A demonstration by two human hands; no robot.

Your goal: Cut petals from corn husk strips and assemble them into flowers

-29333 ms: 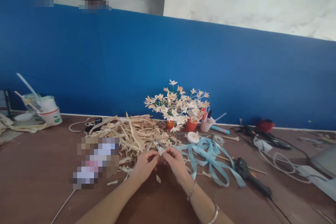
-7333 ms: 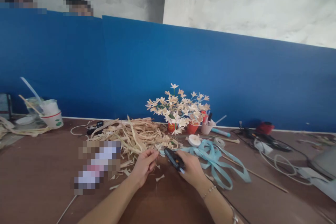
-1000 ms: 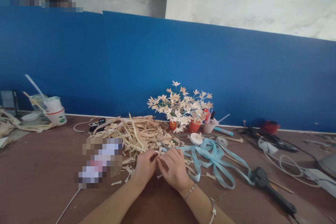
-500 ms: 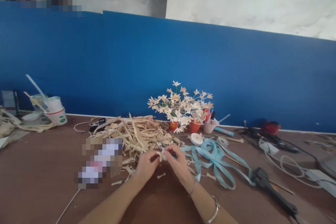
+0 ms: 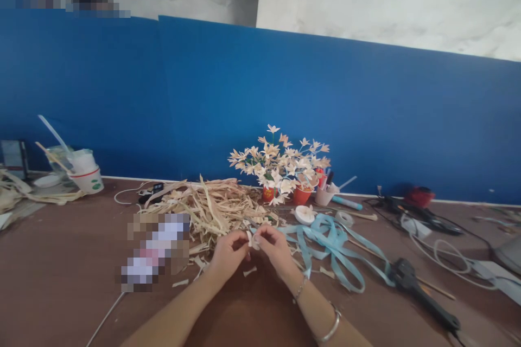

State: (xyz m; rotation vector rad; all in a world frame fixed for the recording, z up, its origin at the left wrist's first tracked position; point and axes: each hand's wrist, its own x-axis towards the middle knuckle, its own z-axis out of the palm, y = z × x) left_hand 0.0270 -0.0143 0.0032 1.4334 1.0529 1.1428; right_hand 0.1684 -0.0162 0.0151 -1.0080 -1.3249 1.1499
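Between my two hands, low in the middle of the head view, is a small pale flower-like piece [image 5: 253, 241]. My left hand [image 5: 229, 252] pinches its left side with thumb and fingertips. From the right, my right hand [image 5: 274, 248] pinches the same piece. Behind my left hand lies a heap of dry, pale husk strips [image 5: 220, 203]. Pale flowers on stems [image 5: 280, 162] stand in a red cup behind my hands. A light blue ribbon [image 5: 331, 238] lies in loops to the right of my right hand.
A black glue-gun-like tool [image 5: 423, 295] lies at the right, near cables and a white strip. A blurred-out object with a cord rests left of my arms. White cups [image 5: 88, 180] stand at the far left, before a blue partition [image 5: 325, 92]. Small scraps lie near my hands.
The pale piece has turned slightly between my fingertips, and my fingers have shifted a little around it. Both hands stay in nearly the same place.
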